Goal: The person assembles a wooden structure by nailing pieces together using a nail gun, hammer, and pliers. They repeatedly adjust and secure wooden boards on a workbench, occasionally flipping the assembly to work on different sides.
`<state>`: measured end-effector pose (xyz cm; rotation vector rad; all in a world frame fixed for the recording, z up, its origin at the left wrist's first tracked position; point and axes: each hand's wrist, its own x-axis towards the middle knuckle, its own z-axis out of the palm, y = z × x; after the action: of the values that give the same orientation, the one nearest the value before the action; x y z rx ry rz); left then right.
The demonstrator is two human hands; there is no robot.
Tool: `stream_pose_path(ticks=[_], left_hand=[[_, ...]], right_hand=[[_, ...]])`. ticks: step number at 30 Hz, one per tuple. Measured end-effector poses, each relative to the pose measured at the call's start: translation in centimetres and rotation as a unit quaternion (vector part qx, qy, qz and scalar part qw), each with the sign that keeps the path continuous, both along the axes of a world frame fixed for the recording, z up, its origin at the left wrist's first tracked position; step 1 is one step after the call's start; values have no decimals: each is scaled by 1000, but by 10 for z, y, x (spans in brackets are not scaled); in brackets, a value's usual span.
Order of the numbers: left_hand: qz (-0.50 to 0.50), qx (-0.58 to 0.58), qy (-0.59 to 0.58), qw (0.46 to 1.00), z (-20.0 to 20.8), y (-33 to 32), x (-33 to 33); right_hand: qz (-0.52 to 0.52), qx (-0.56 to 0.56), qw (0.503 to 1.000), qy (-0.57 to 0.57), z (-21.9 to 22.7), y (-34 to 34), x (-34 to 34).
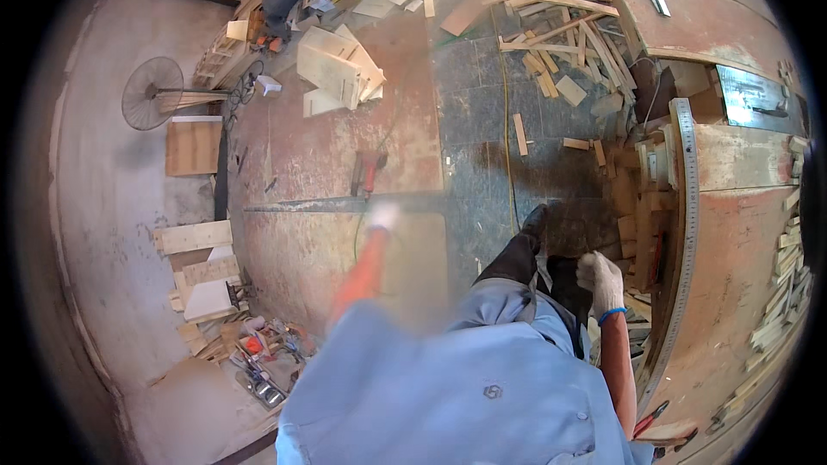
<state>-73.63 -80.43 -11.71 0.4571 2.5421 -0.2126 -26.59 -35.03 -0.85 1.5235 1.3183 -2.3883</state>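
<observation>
My left hand (383, 216), in a pale glove, is stretched out over the worn tabletop (297, 245). Motion smears it, so its fingers cannot be made out. Just beyond it lies a red-and-dark hand tool (370, 174), probably a nail gun, by the seam across the table; whether the hand touches it I cannot tell. My right hand (600, 282), gloved with a blue band at the wrist, hangs beside my leg, fingers curled and nothing visible in them. It is nearest the long metal ruler (687, 172) along the right bench's edge.
Cut wooden boards (340, 69) are stacked on the far tabletop. Scrap wood (573, 43) litters the dark tiled floor, crossed by a yellow cable (508, 146). A pedestal fan (153, 93) stands at left. Loose tools (267, 362) lie at lower left. The right bench (732, 250) carries wood strips.
</observation>
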Motion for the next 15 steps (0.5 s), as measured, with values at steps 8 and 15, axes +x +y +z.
stream_pose_path(ticks=[8, 15], left_hand=[[-252, 58, -293, 921, -28, 142, 218], [-407, 188, -88, 890, 15, 287, 171]], right_hand=[[-42, 109, 949, -292, -213, -91, 255], [-79, 105, 933, -336, -214, -167, 278]])
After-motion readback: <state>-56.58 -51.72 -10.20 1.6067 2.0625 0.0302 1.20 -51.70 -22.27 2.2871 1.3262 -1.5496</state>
